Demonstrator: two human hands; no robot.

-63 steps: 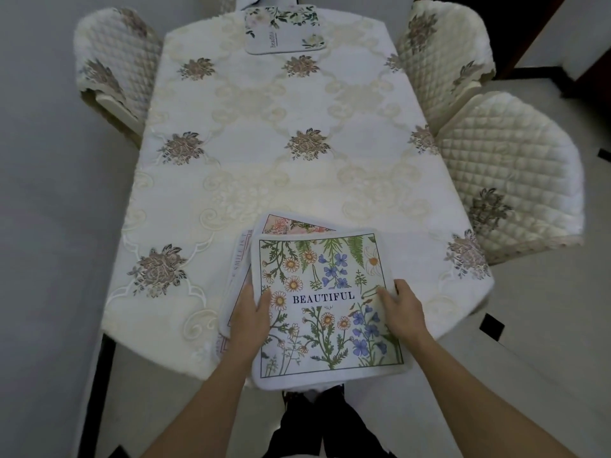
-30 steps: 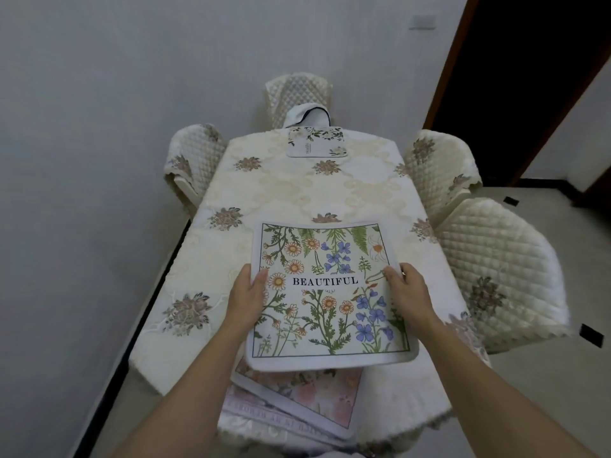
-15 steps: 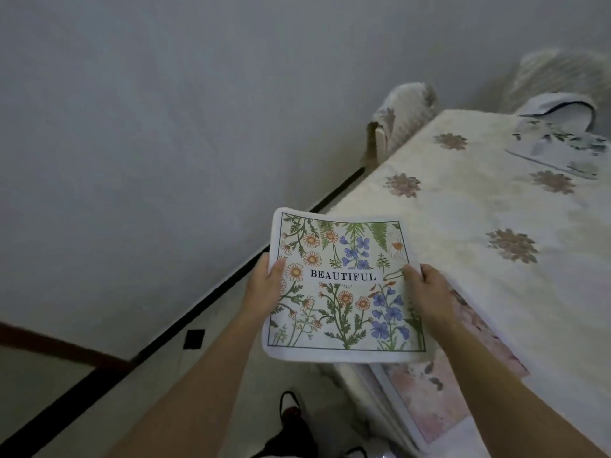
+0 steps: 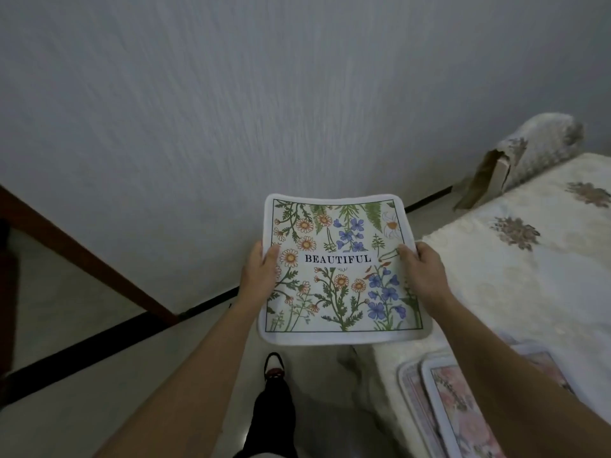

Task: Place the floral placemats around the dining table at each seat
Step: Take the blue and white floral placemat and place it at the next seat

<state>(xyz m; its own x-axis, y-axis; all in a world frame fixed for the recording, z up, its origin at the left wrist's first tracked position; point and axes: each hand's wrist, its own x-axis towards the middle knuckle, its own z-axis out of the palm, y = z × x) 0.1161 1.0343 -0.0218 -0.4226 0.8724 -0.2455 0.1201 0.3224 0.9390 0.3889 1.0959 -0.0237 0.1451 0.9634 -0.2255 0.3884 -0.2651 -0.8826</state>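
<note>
A: Start nearest you. Your shoe (image 4: 274, 366) is on the floor just beside the table (image 4: 529, 292) corner, and the spare stack of placemats (image 4: 463, 411) lies at the table's near edge, right under your right forearm.

B: That stack is your first risk. Swing that arm low as you turn and I think you'll drag the top mat off the edge.

A: Next out, the BEAUTIFUL placemat (image 4: 340, 272) is in the air, over the floor and not the table. Your left hand (image 4: 261, 279) pinches its left edge and your right hand (image 4: 425, 276) its right. Each thumb is on the printed face, and the other fingers are underneath where I can't see them.

B: It looks soft and the corners bow a little. Let one side go early and I'd expect it to flop and slip from the other hand.

A: Farther off, a quilted chair (image 4: 535, 150) stands at the table's side, near the wall (image 4: 231, 110).

B: The gap along that wall looks tight. Carry the mat flat and wide through it and a corner may catch the chair back, so you'd set it down crooked at that seat.
</note>
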